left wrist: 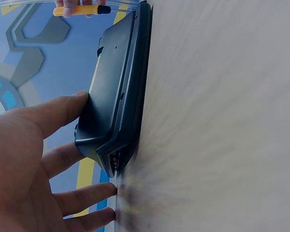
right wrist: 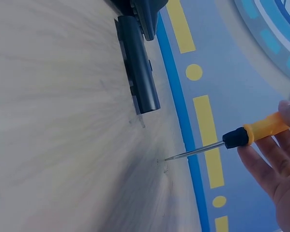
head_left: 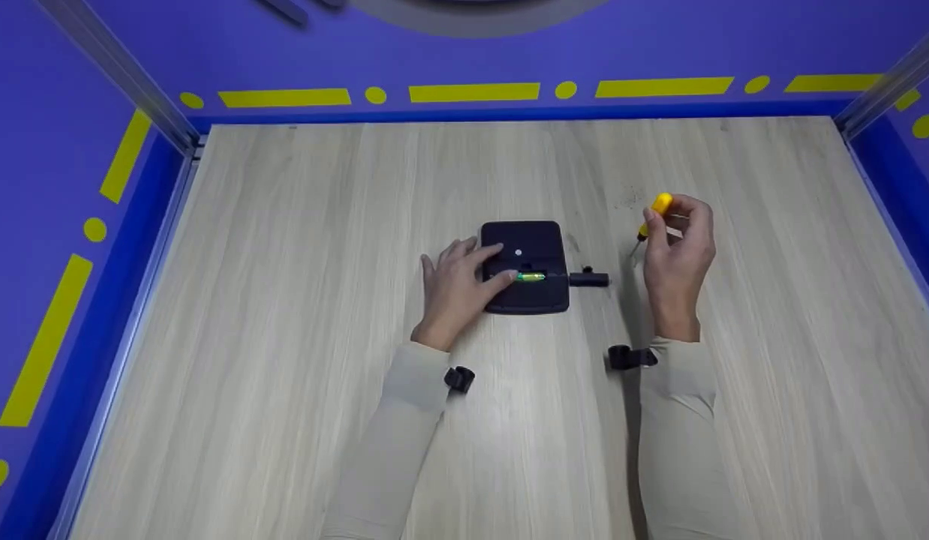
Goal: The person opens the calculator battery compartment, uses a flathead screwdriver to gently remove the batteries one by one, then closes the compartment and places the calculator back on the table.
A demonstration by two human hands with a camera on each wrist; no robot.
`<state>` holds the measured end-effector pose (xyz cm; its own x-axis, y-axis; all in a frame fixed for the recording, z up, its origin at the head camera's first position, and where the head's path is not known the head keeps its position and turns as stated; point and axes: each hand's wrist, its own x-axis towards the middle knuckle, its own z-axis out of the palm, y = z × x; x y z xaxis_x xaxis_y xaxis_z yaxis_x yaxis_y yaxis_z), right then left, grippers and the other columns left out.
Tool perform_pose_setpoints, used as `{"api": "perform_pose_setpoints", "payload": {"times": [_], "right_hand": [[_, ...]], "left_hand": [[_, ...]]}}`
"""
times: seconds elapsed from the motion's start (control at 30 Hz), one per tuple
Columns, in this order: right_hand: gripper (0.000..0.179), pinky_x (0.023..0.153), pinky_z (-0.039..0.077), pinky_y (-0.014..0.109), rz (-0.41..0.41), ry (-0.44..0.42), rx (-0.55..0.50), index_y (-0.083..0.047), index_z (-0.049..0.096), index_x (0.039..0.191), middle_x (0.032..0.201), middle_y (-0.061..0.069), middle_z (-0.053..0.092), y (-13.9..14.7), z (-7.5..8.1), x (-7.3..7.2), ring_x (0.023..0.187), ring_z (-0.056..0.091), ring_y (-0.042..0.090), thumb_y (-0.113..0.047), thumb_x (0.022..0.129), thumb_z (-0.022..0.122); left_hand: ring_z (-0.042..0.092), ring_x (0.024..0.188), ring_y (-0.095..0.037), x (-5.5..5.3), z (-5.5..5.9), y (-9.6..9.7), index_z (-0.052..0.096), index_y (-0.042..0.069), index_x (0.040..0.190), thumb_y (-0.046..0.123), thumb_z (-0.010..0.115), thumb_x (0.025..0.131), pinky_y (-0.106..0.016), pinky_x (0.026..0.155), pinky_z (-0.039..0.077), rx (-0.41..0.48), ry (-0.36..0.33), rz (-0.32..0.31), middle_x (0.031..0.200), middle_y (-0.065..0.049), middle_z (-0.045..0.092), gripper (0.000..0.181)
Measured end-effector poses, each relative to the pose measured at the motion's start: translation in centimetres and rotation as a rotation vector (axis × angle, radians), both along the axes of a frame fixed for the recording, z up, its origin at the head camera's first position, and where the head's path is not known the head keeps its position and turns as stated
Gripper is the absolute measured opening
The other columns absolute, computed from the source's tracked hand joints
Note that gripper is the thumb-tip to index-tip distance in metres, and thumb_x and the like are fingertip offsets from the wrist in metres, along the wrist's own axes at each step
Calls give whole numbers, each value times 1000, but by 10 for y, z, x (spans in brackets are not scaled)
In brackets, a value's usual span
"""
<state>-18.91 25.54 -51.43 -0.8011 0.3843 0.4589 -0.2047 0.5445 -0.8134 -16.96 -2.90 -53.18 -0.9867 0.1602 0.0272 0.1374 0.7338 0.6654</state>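
Observation:
A black, flat device (head_left: 536, 236) with rounded corners lies on the table, an open battery slot on its upper side. In that slot sits a green-yellow battery (head_left: 532, 277). My left hand (head_left: 455, 289) rests at the device's left side, with the thumb by the battery's left end and the index finger over the top; its fingers look mostly straight in the left wrist view. To the right of the device, my right hand (head_left: 680, 255) grips a yellow-handled screwdriver (right wrist: 266, 127) above the table, its thin metal shaft slanting down. A small black battery cover (head_left: 589, 280) lies between device and screwdriver.
The wood-grain table (head_left: 299, 262) is bordered by blue walls with yellow stripes (head_left: 474, 93). Small dark specks (head_left: 628, 199) mark the tabletop behind the screwdriver. Black clips (head_left: 459, 379) sit on both sleeves near the wrists.

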Motion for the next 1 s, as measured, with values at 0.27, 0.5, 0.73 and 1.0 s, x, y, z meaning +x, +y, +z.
{"api": "perform_pose_setpoints", "payload": {"times": [0.27, 0.5, 0.73, 1.0], "right_hand": [[30, 89, 55, 25, 21, -1, -31, 7, 58, 127, 120, 9, 63, -1, 2, 0, 105, 65, 13, -7, 103, 70], [30, 92, 54, 28, 58, -19, -63, 7, 57, 127, 116, 6, 63, -4, 6, 1, 106, 64, 12, -8, 104, 69], [31, 86, 53, 25, 114, -4, -105, 5, 55, 129, 118, 5, 61, -8, 15, 4, 105, 64, 13, -5, 103, 69], [30, 87, 57, 25, 202, 33, -198, 3, 54, 130, 119, 5, 59, -15, 24, 6, 103, 65, 18, -2, 103, 68]], "left_hand": [[37, 152, -39, 0, 0, 0, 68, 21, 145, 51, 73, 98, -76, 121, 6, -1, -1, 2, 159, -17, 51, 56], [37, 153, -38, -1, 0, 0, 67, 22, 146, 52, 73, 98, -75, 121, 6, -3, -11, 1, 159, -16, 50, 57], [37, 153, -38, 0, -1, 0, 67, 22, 146, 52, 73, 98, -75, 122, 5, -1, -12, 4, 160, -16, 50, 57], [38, 152, -38, 0, 0, 1, 69, 20, 145, 51, 74, 98, -76, 121, 6, 2, 4, 11, 158, -16, 51, 56]]}}
